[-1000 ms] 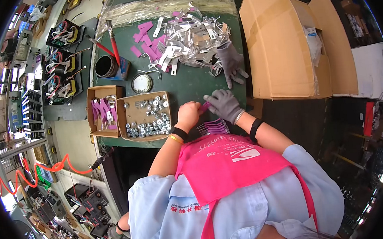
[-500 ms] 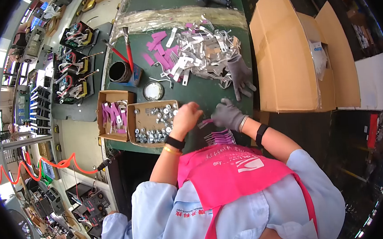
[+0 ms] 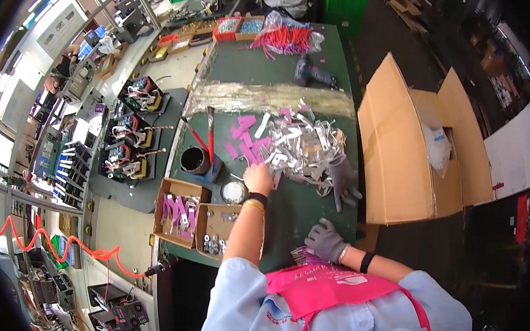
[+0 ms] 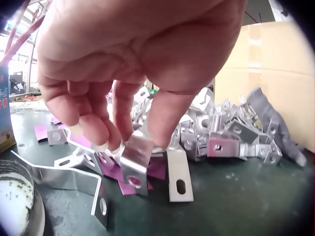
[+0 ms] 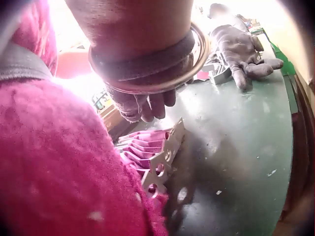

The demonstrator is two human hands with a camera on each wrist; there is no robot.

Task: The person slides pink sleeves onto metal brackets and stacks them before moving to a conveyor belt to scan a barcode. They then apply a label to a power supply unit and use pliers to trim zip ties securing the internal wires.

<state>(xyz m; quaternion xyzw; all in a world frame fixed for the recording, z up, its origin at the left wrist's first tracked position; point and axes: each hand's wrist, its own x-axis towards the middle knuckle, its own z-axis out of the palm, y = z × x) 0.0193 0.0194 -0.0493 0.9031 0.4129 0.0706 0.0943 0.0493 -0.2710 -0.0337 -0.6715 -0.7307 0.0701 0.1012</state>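
My bare left hand (image 3: 258,178) reaches to the near left edge of a pile of bent metal brackets (image 3: 306,141). In the left wrist view, its thumb and fingers pinch a silver bracket (image 4: 136,164) with a slot near its lower end. Other brackets, some with purple covering (image 3: 252,151), lie around and behind it. My right hand (image 3: 325,241), in a grey glove, is low over the table beside a row of purple-covered brackets (image 5: 152,157). Its fingers hang loosely bent, and part of the row is hidden by the pink apron (image 5: 59,162).
Left of my left arm stand a carton of bolts (image 3: 208,225) and a box of purple brackets (image 3: 175,238). A tin with brushes (image 3: 194,161) and a round lid (image 3: 234,192) are near. A loose grey glove (image 3: 343,181) and large carton (image 3: 396,156) lie right; a drill (image 3: 314,73) lies behind.
The hands were together over a purple piece, then parted. My left hand has moved forward to the bracket pile and taken a bracket; my right stays near the row. The head view has tilted up.
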